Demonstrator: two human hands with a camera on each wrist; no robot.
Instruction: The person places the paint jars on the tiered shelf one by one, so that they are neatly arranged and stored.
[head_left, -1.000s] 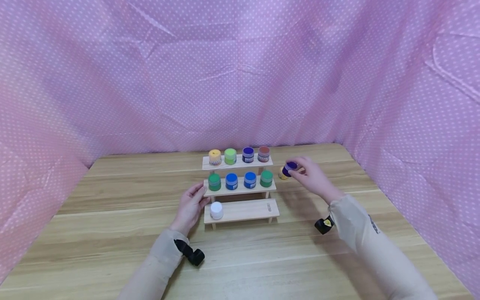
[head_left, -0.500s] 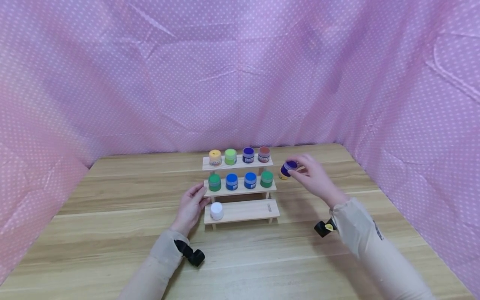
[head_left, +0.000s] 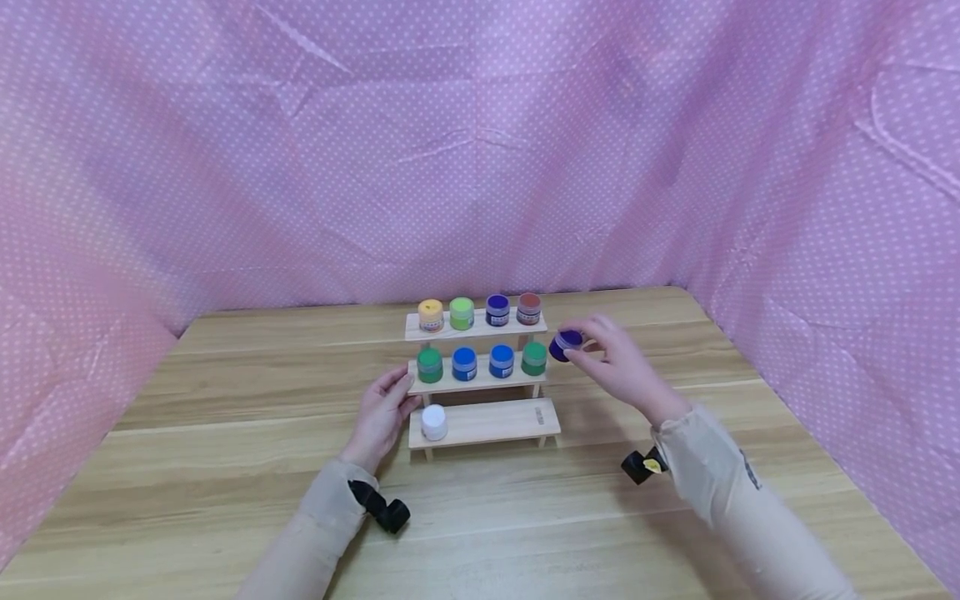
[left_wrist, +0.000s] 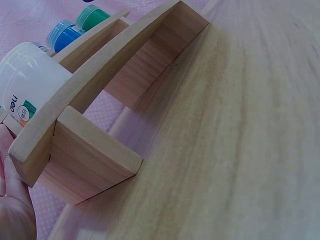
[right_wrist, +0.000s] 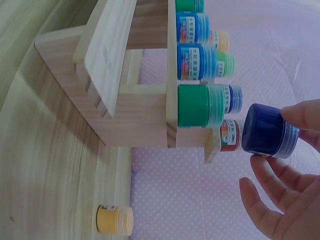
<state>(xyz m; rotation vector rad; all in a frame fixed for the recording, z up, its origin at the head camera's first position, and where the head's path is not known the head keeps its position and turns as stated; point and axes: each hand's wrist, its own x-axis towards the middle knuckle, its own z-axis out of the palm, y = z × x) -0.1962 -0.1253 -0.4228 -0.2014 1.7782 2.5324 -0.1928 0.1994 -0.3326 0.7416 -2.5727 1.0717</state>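
My right hand (head_left: 618, 367) pinches a dark purple paint jar (head_left: 566, 344) by its lid end, fingers on one side and thumb on the other. The jar is tilted in the air just right of a three-step wooden display rack (head_left: 480, 423). In the right wrist view the purple jar (right_wrist: 266, 131) hangs beside the rack, clear of the table. My left hand (head_left: 381, 417) holds the left end of the rack's middle shelf; in the left wrist view only part of that hand (left_wrist: 15, 205) shows. A white paint jar (head_left: 433, 422) stands at the left of the lowest shelf.
The middle shelf bears green and blue jars (head_left: 464, 364). Yellow, light green, purple and brown-red jars (head_left: 528, 309) stand on the top shelf. A yellow jar (right_wrist: 114, 220) sits on the wooden table (head_left: 225, 467) right of the rack. Pink dotted cloth (head_left: 480, 167) hangs behind.
My right hand has carried the purple jar leftward, closer to the rack's right end. The left hand stays at the rack's left side.
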